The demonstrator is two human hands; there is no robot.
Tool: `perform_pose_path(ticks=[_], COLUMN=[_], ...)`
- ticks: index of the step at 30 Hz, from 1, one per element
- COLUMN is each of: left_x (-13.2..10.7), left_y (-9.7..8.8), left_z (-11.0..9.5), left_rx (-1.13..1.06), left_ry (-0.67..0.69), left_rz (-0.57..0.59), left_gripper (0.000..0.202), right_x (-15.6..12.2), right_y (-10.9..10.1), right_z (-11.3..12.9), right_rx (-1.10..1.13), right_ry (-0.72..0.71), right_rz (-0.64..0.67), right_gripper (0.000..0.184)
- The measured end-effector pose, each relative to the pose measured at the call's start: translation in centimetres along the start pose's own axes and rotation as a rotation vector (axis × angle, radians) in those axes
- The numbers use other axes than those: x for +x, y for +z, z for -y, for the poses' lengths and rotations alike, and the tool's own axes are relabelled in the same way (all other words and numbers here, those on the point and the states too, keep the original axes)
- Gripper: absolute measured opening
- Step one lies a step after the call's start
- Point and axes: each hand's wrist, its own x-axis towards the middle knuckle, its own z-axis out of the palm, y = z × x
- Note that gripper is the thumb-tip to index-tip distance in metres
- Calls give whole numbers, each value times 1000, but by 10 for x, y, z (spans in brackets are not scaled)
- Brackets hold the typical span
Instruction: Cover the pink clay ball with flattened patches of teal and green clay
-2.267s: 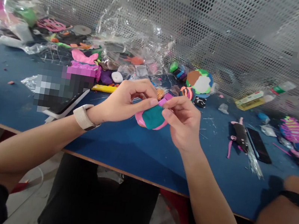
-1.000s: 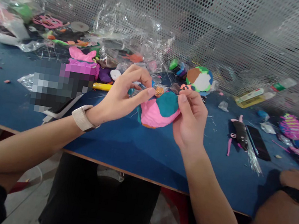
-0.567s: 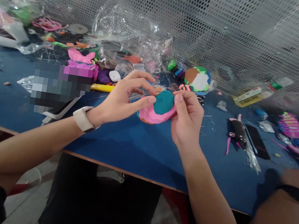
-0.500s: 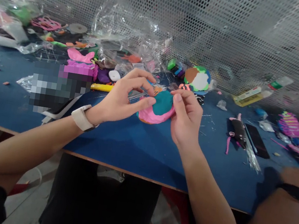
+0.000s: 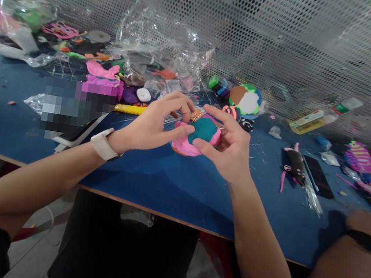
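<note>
A rounded piece of modelling clay, teal on top with a pink band around it, is held between my hands just above the blue table. At its left edge, the thumb of my left hand presses on the teal and pink while the other fingers curl behind. My right hand grips the right side, thumb lying on the front and index finger stretched along the far side. Parts of the back edge are hidden by my fingers. Orange clay shows just beyond the piece.
A yellow cutter and a white-edged device lie left. Clay scraps and crumpled clear plastic line the mesh wall. A bottle, a dark phone and another person's arm are on the right.
My right hand has shifted its hold: its thumb has moved left and down onto the front of the clay, and its index finger now reaches over the far side. My left hand stays nearly in place.
</note>
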Motion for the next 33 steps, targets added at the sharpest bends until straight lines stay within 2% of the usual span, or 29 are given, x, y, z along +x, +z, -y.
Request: perform_pose_path(ticks=[5,10,13,22,28,33], left_x=[-1,-2,-2,-2,-1,0], left_y=[3,3,4,3,3,2], left_z=[0,2,4,7,4,2], left_rx=[-125,-6,-10,-17,30,-53], left_ry=[-19,28,25,35,63,53], left_rz=[23,-38,-37,45,66,85], left_gripper=[38,32,29,33,24,19], right_x=[0,-1,0,2,7,7], right_y=[-6,-7,-8,-14,-17,-21], right_z=[5,10,10,-8,-11,-8], right_rx=[-53,-95,-116,-77,2,6], right_ry=[0,-44,-46,-3,22,36], right_rz=[25,13,-6,-89,-51,51], right_gripper=[85,72,69,77,84,81])
